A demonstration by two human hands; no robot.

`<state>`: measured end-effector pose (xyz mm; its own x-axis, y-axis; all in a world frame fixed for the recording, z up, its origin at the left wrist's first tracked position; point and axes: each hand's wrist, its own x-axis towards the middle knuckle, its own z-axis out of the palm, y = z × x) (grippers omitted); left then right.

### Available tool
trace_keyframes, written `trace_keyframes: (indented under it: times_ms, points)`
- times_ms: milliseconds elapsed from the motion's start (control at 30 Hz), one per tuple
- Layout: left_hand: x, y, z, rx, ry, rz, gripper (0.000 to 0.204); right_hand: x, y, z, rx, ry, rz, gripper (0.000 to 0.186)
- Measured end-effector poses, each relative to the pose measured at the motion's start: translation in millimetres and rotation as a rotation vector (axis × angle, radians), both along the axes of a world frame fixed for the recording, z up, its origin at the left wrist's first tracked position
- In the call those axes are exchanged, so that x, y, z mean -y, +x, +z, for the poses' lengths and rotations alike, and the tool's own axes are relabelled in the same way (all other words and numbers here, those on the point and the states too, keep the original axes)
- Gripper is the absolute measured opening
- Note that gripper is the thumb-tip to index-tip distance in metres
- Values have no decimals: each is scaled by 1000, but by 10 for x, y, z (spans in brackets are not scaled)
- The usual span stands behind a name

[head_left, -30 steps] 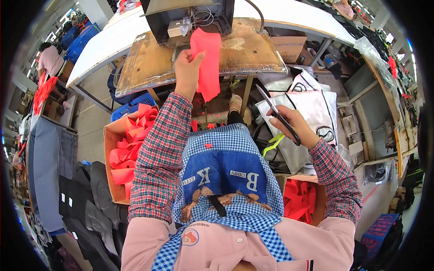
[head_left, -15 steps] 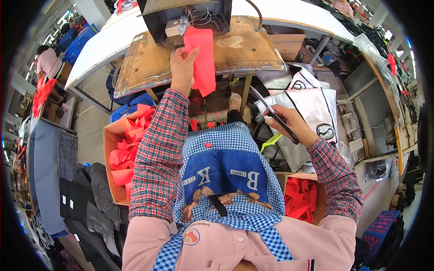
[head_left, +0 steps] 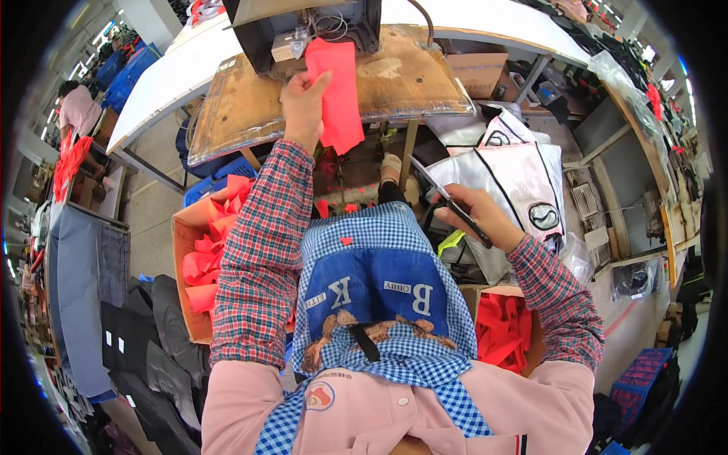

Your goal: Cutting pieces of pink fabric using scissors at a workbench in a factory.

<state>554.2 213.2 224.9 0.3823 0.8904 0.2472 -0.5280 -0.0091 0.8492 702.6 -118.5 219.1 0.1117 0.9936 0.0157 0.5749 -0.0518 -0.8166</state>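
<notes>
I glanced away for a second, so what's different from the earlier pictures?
The left hand moved the red strip slightly farther from the body; the right hand shifted the scissors a little leftward. Nothing was grasped or released. The cardboard box at left stayed put.

A: Any room between the left hand [head_left: 303,102] and the right hand [head_left: 481,216]?

B: Yep, a decent gap above the checked apron [head_left: 364,227]. Just the red strip [head_left: 337,95] hanging down on one side and the scissors [head_left: 432,181] poking up-left from the other.

A: And over the wooden surface [head_left: 417,87]?

B: Blocked at the back by the dark machine housing [head_left: 258,34], right behind the strip. Roomier toward the right end, apart from a hose [head_left: 427,26] at the rear edge.

A: Lower down?

B: Hemmed in lol. Cardboard box [head_left: 191,303] beside the left forearm, silver sheets [head_left: 493,171] around the right hand, second box [head_left: 536,349] below.
</notes>
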Motion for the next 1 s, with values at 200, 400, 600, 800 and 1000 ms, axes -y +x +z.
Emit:
trace_keyframes:
  times_ms: [200,400,600,800,1000]
  points:
    - [1224,389,237,102,-158,-350,20,444,-566,-340,-201,-88,90,34]
    - [2978,399,545,-273,352,-984,96,858,-1169,-744,-226,-158,101,34]
    - [2557,-386,65,-470,294,-644,60,1212,-1116,-772,-761,-197,-330,22]
    - [1552,-1336,-580,-595,22,-261,51,1361,-916,-949,-1141,-99,-628,38]
    - [1110,-1789,-1547,-812,-130,-124,51,1305,-771,-1153,-1386,-52,-838,34]
